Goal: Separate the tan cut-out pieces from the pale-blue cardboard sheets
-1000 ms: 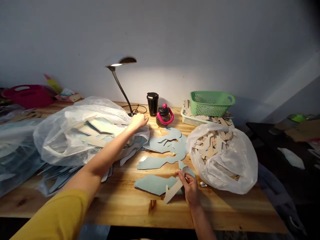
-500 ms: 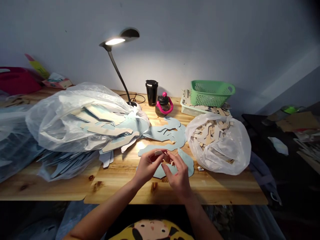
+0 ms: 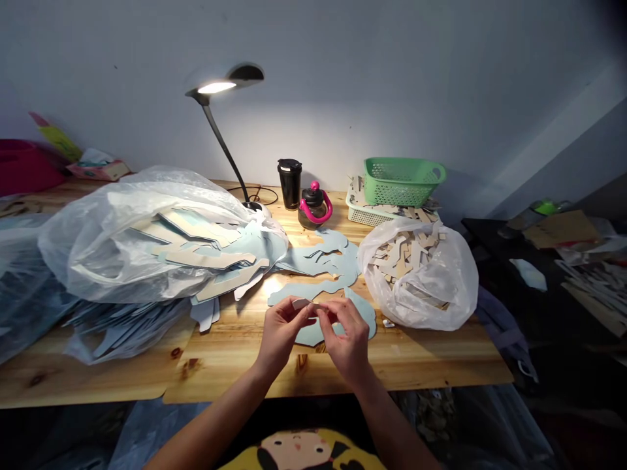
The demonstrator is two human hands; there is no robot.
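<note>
Over the light-blue cut sheets (image 3: 320, 258) near the table's front, my left hand (image 3: 283, 329) pinches a small beige piece (image 3: 300, 303). My right hand (image 3: 345, 331) is closed, thumb and fingertips pressed together on the piece's right end, close to the left fingertips. The fingers partly hide the piece. To the left, a clear plastic bag (image 3: 105, 245) holds long cut pieces in pale blue and beige. At the right stands an open plastic bag (image 3: 458, 277) with many small beige scraps inside.
Behind are a lit desk lamp (image 3: 223, 140), a black tumbler (image 3: 290, 186), a bottle with a pink handle (image 3: 313, 207) and a green basket (image 3: 399, 189) on a pale basket (image 3: 365, 214). A small white scrap (image 3: 388, 324) lies beside the right bag.
My right thumb and fingers, apart before, have closed on the piece and moved nearer my left fingertips. The whole view has shifted slightly.
</note>
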